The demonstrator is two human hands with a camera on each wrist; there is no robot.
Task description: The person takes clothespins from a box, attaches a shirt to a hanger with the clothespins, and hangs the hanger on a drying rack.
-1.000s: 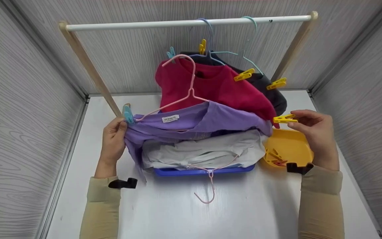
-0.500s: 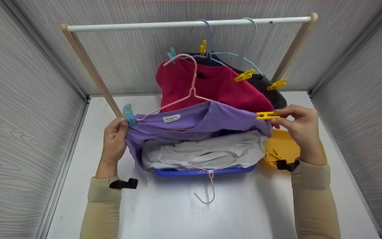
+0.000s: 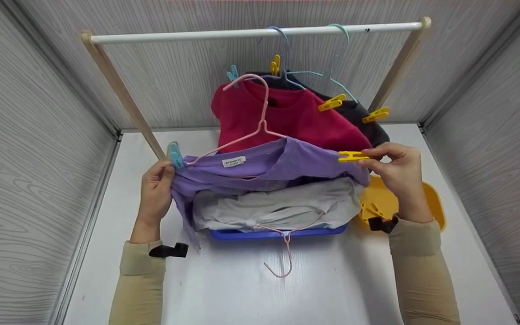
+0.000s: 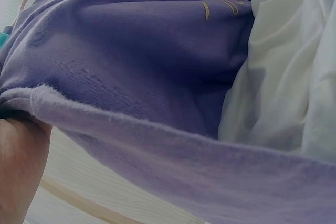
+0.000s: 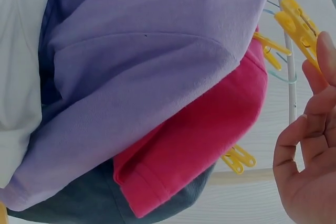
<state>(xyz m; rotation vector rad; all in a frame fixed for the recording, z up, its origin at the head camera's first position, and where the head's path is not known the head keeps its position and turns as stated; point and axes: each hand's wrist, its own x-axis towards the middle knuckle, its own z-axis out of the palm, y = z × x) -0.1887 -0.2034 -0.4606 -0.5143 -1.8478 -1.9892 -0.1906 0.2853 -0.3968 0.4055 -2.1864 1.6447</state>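
Observation:
A purple shirt [image 3: 318, 159] lies draped on a pink hanger [image 3: 264, 101], whose hook stands up unhooked in front of the red shirt. My left hand [image 3: 155, 187] pinches the shirt's left shoulder, just below a light blue clothespin [image 3: 175, 155] clipped there. In the left wrist view, part of that hand [image 4: 21, 169] shows at the folded purple cloth. Between thumb and fingers, my right hand [image 3: 399, 174] holds a yellow clothespin [image 3: 352, 156] over the shirt's right shoulder. The right wrist view shows this clothespin [image 5: 298, 24] apart from the cloth.
Behind, a red shirt [image 3: 260, 122] and a dark shirt [image 3: 379, 135] hang on a white rod [image 3: 188, 35]. Below lie a grey-white garment [image 3: 278, 201], a blue tray [image 3: 233, 235] and a second pink hanger [image 3: 288, 253]. A yellow bowl [image 3: 436, 203] with clothespins stands right.
My right hand has moved left with the yellow clothespin, from beside the purple shirt to over its right shoulder. My left hand has stayed nearly still.

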